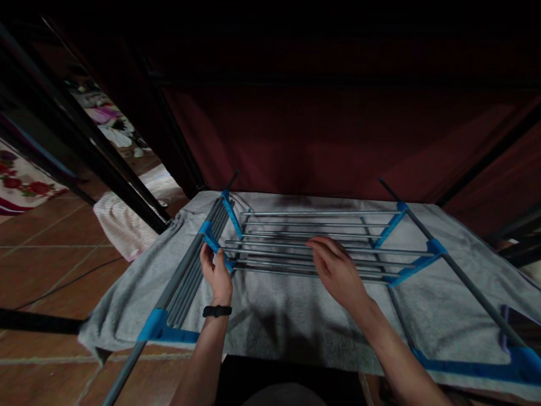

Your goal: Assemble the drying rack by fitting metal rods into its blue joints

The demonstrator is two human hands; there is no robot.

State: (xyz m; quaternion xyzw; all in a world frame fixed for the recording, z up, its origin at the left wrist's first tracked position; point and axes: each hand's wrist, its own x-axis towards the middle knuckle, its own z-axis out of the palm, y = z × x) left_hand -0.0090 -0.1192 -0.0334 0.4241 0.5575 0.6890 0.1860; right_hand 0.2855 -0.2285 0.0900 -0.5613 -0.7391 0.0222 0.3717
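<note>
A folding rack of grey metal rods [296,237] with blue plastic joints lies on a grey towel [274,310]. My left hand [216,272], with a black band on its wrist, is closed around a blue connector [211,237] at the rack's left end. My right hand [336,268] rests palm down on the middle rods, fingers stretched out and apart. A bundle of grey poles [190,276] runs along the left side beside my left hand.
A long grey pole with blue joints [460,276] lies at the right on the towel. Dark red fabric and black frame bars [105,163] stand behind and to the left. Tiled floor, a striped cloth [122,225] and a flowered mat [21,183] lie at the left.
</note>
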